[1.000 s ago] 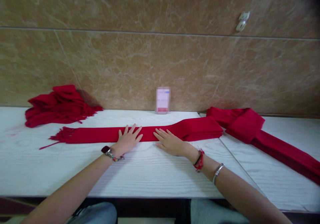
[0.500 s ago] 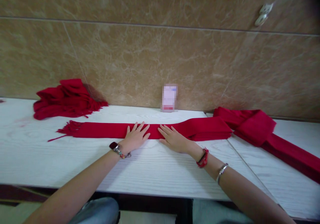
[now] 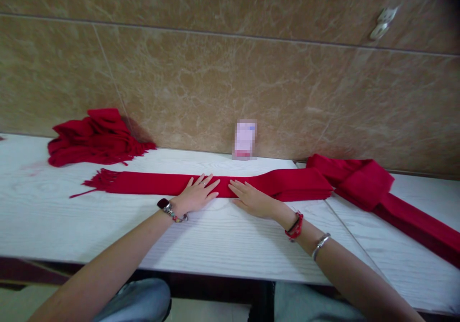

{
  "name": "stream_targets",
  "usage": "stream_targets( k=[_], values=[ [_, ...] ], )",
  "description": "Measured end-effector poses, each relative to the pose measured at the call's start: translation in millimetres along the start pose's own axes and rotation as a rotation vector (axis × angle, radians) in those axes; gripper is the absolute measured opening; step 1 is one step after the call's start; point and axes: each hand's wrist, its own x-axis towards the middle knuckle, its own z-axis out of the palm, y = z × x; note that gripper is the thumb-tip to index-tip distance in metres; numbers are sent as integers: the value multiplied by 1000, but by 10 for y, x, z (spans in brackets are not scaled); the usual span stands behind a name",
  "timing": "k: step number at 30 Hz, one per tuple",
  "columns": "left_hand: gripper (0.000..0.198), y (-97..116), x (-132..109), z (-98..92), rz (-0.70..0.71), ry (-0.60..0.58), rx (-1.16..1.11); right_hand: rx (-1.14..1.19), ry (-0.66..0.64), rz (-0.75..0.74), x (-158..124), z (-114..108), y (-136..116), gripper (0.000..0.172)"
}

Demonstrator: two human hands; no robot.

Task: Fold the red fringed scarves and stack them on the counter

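Note:
A long red scarf lies folded lengthwise into a flat strip across the table, its fringe spread at the left end. My left hand rests on the strip near its middle, fingers spread and palm down. Just to the right, my right hand also lies flat on the cloth with its fingers stretched out. Neither hand grips anything. Right of my hands the strip widens into a thicker, layered part, which meets a folded-over red bundle; whether the two are one piece I cannot tell.
A crumpled red fringed cloth lies at the back left against the marbled wall. A small pale, blurred-out card or box leans on the wall. The white table has a seam on the right. A white fixture is on the wall.
Both hands have shifted very slightly to the right, still flat on the scarf. The view has tilted a little; the cloths otherwise look the same.

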Motion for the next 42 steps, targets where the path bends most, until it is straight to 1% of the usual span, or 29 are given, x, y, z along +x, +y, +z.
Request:
stream_targets(
  k=[3, 8, 10, 12, 13, 15, 18, 21, 25, 28, 31, 34, 39, 42],
  values=[
    [51, -9, -3, 6, -3, -6, -14, -46, 11, 9, -13, -15, -51, 52],
    [47, -59, 20, -14, -15, 26, -20, -99, 140, -7, 18, -87, -174, 44],
    [45, -113, 74, -63, -36, 76, -11, -93, 178, -31, 37, -84, -209, 41],
    [42, -173, 171, -148, -8, 90, -30, -83, 204, -41, 53, -73, -229, 39],
    [41, -200, 236, -200, 25, 70, -58, -80, 213, -38, 59, -71, -235, 39],
    [39, -242, 387, -305, 110, -15, -136, -70, 225, -20, 65, -75, -244, 38],
    [36, -265, 624, -405, 120, -118, -205, -55, 199, 27, 64, -93, -253, 35],
    [32, -253, 808, -413, 109, -182, -230, -70, 148, 58, 66, -97, -249, 33],
    [30, -215, 968, -388, 107, -243, -270, -130, 121, 37, 96, -82, -217, 29],
    [27, -179, 1063, -399, 122, -286, -290, -166, 112, -16, 115, -86, -188, 30],
    [28, -145, 1141, -421, 122, -316, -295, -201, 125, -98, 105, -115, -178, 32],
    [24, -124, 1179, -429, 128, -336, -304, -220, 132, -145, 80, -153, -183, 28],
    [26, -111, 1163, -410, 152, -324, -341, -253, 185, -189, 76, -128, -139, 15],
    [26, -106, 1152, -387, 159, -299, -367, -326, 241, -237, 84, -63, -89, 17]
  ],
)
